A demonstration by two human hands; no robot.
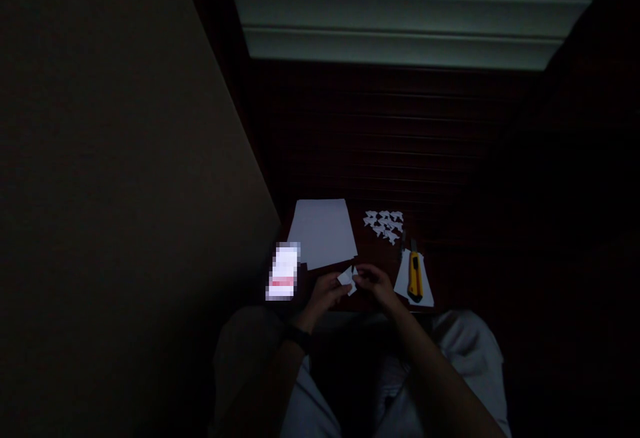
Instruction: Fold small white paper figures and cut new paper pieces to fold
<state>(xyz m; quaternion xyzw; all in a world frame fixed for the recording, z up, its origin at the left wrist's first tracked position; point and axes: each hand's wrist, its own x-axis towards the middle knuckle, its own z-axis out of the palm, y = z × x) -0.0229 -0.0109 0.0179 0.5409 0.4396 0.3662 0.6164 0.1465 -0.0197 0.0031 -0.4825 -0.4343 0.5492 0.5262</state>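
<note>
Between my two hands is a small piece of folded white paper [348, 278]. My left hand [327, 291] grips its left side with the fingers closed, a dark band on that wrist. My right hand [374, 283] pinches the right edge of the same paper. Beyond the hands lies a stack of white paper sheets [323, 228]. Several small folded paper shapes [384, 223] are grouped at the far right of the dark table.
A yellow utility knife [415, 278] rests on smaller white paper pieces [402, 283] at the right. A lit, blurred-out screen [283, 271] stands at the left. A wall [125, 158] borders the left side, slatted panels [380, 118] the back. The light is dim.
</note>
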